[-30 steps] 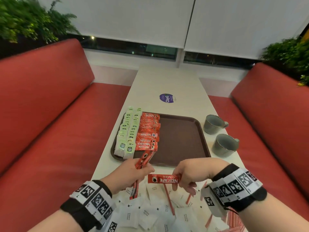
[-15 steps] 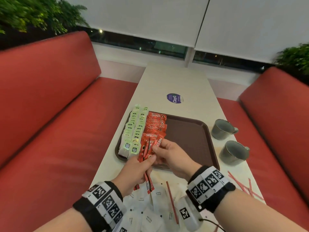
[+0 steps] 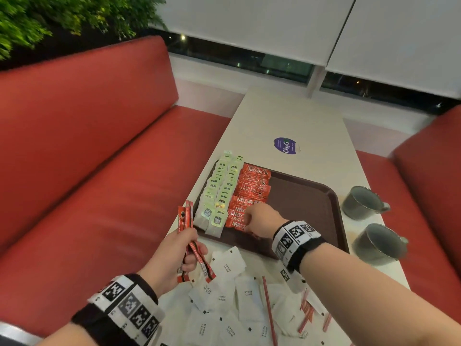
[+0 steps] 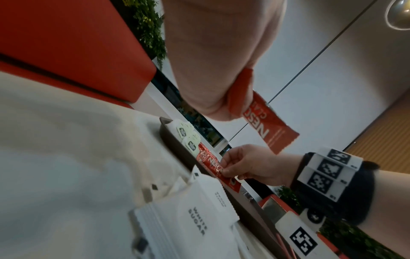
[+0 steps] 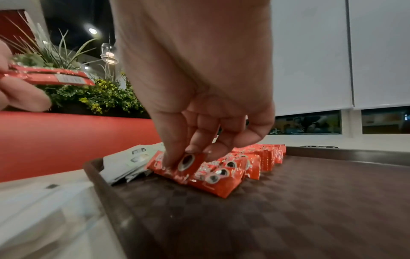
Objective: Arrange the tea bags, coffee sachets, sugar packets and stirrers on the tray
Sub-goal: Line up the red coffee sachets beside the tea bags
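Coffee sachets (image 3: 252,193), red foil sticks with white lettering, lay in an overlapping column on the left part of the dark brown plastic tray (image 3: 306,196), just beside two columns of pale green tea bags (image 3: 219,193) along the tray's left edge. The right hand (image 3: 262,219) reached over the near end of the red column, its thumb and fingers (image 5: 177,154) curled down and pinching the nearest red sachet (image 5: 188,163), which rested on the sachets beneath it. The left hand (image 3: 174,258) was held off the tray's near left corner, over the table edge, its fingers wrapped round a small bunch of red sachets (image 3: 185,221) that stuck out above and below the fist.

White paper sugar packets (image 3: 229,265) printed with black lettering lay in a loose heap on the cream tabletop (image 3: 269,116) in front of the tray, and thin red stirrers (image 3: 269,310) lay among and beside them. Two grey mugs (image 3: 361,203) stood on the table just right of the tray. A round purple sticker (image 3: 286,146) sat on the tabletop beyond the tray. Red upholstered benches (image 3: 87,158) flanked the table, with green plants (image 3: 37,18) behind the left one. Both wrists wore black bands with black-and-white square markers (image 3: 294,236).
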`<state>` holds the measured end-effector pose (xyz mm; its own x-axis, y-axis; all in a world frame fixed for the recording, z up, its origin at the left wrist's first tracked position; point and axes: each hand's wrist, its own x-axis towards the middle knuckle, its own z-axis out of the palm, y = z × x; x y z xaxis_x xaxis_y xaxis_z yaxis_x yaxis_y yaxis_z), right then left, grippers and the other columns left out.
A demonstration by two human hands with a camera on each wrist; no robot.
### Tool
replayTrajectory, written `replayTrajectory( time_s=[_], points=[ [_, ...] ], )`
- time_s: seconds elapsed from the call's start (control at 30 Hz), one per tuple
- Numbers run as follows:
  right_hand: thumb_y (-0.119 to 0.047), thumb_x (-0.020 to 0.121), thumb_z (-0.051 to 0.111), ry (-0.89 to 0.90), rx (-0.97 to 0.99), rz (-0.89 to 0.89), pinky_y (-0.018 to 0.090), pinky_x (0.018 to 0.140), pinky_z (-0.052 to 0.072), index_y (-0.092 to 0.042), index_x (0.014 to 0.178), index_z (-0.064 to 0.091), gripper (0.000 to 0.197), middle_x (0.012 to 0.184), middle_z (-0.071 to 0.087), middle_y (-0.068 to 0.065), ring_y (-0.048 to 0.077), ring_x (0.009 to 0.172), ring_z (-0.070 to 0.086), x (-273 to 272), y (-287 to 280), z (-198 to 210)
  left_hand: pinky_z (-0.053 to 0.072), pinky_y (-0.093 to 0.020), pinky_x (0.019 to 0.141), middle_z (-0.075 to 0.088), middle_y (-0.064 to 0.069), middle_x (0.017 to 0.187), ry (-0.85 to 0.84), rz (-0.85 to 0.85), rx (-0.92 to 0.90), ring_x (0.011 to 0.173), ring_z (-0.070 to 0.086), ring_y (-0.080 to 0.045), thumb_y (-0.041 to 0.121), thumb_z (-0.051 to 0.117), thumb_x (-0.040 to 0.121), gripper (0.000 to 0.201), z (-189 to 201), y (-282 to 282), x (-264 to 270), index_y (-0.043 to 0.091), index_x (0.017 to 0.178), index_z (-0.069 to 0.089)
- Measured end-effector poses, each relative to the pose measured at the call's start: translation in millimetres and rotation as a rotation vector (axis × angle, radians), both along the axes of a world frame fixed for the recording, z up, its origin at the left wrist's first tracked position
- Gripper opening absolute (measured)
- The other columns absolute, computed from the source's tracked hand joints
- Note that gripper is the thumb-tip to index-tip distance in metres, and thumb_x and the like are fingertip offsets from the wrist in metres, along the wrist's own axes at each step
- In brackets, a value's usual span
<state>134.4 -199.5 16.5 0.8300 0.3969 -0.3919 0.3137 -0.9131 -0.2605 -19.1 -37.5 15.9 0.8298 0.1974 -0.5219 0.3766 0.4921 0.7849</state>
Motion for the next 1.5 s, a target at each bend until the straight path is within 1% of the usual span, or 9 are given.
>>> replayTrajectory(
  time_s=[0.13, 0.4, 0.6, 0.93, 1.03, 1.17, 1.27, 1.37, 1.5],
  points=[
    [-0.011, 0.088, 0.060, -0.040, -0.095, 0.030, 0.040, 0.094, 0.047, -0.021, 0.085, 0.062, 0.010, 0.105, 0.064, 0.002, 0.024, 0.100, 0.059, 3.3, 6.2, -7.6, 0.021, -0.017, 0.034, 0.061, -0.020, 0.069, -0.007, 0.016, 0.017, 0.036, 0.030, -0.011, 0.004, 0.041, 0.093, 0.014, -0.9, 2.4, -2.0, 0.011, 0.083, 0.037],
    [-0.016, 0.089, 0.059, -0.060, 0.001, -0.014, 0.039, 0.092, 0.048, -0.020, 0.088, 0.058, 0.004, 0.103, 0.063, 0.004, 0.025, 0.096, 0.058, 5.9, 6.9, -16.3, 0.027, -0.020, 0.035, 0.061, -0.027, 0.081, -0.021, 0.013, -0.003, 0.039, 0.036, -0.012, 0.003, 0.042, 0.096, 0.012, -4.9, 0.5, 0.3, 0.008, 0.084, 0.040],
    [-0.011, 0.091, 0.051, -0.120, -0.069, 0.037, 0.039, 0.096, 0.040, -0.017, 0.098, 0.061, 0.013, 0.103, 0.062, 0.003, 0.025, 0.100, 0.057, 6.7, 9.6, -15.7, 0.028, -0.020, 0.038, 0.048, -0.007, 0.053, -0.037, -0.053, 0.033, 0.042, 0.038, -0.011, 0.009, 0.045, 0.096, 0.010, -5.6, 0.0, -0.3, 0.003, 0.089, 0.047],
    [-0.008, 0.091, 0.045, -0.162, -0.087, 0.030, 0.039, 0.091, 0.038, -0.019, 0.093, 0.052, 0.013, 0.105, 0.062, 0.004, 0.026, 0.100, 0.057, 0.7, 12.5, -11.9, 0.029, -0.021, 0.041, 0.041, -0.008, 0.056, -0.063, -0.076, -0.031, 0.045, 0.037, -0.014, 0.012, 0.048, 0.096, 0.018, -0.7, 0.0, 1.1, 0.010, 0.080, 0.041],
    [-0.018, 0.095, 0.047, -0.178, 0.056, -0.008, 0.036, 0.086, 0.042, -0.020, 0.092, 0.056, 0.009, 0.097, 0.062, 0.001, 0.024, 0.095, 0.059, -4.8, 10.9, 1.9, 0.031, -0.019, 0.041, 0.042, -0.007, 0.057, -0.123, -0.088, -0.040, 0.045, 0.038, -0.012, 0.011, 0.049, 0.096, 0.014, 4.9, -0.9, 0.8, 0.009, 0.083, 0.045],
    [-0.035, 0.089, 0.065, 0.038, 0.497, 0.062, 0.016, 0.065, 0.042, -0.024, 0.090, 0.061, 0.011, 0.088, 0.063, -0.007, 0.010, 0.079, 0.057, -42.7, -6.8, 36.6, 0.032, -0.019, 0.041, 0.045, -0.006, 0.058, -0.159, -0.064, -0.026, 0.045, 0.041, -0.011, 0.009, 0.049, 0.096, 0.014, 11.0, -2.9, 2.3, 0.009, 0.082, 0.049],
    [-0.036, 0.077, 0.077, 0.089, 0.518, 0.242, 0.015, 0.074, 0.045, -0.026, 0.116, 0.058, 0.046, 0.103, 0.059, -0.012, 0.005, 0.086, 0.055, -78.0, -23.0, 42.7, 0.030, -0.019, 0.040, 0.046, -0.006, 0.057, -0.146, -0.019, -0.050, 0.043, 0.041, -0.011, 0.004, 0.047, 0.095, 0.017, 11.7, -7.3, 5.7, 0.009, 0.079, 0.046],
    [-0.023, 0.086, 0.067, -0.186, 0.456, 0.430, 0.022, 0.083, 0.045, -0.020, 0.125, 0.058, 0.040, 0.109, 0.060, -0.008, 0.007, 0.095, 0.054, -95.7, -28.9, 23.0, 0.028, -0.018, 0.038, 0.047, -0.013, 0.066, -0.112, -0.039, -0.076, 0.046, 0.039, -0.013, 0.001, 0.046, 0.094, 0.017, 12.5, -13.9, 8.4, 0.005, 0.078, 0.049],
    [-0.015, 0.096, 0.054, -0.107, 0.598, 0.153, 0.025, 0.075, 0.049, -0.019, 0.108, 0.066, 0.018, 0.092, 0.068, -0.004, 0.009, 0.079, 0.060, -95.9, -35.9, 25.0, 0.026, -0.016, 0.038, 0.049, -0.007, 0.074, -0.144, -0.115, -0.109, 0.044, 0.034, -0.009, 0.022, 0.052, 0.095, 0.015, 15.0, -17.4, 8.5, 0.009, 0.097, 0.058]
  ],
)
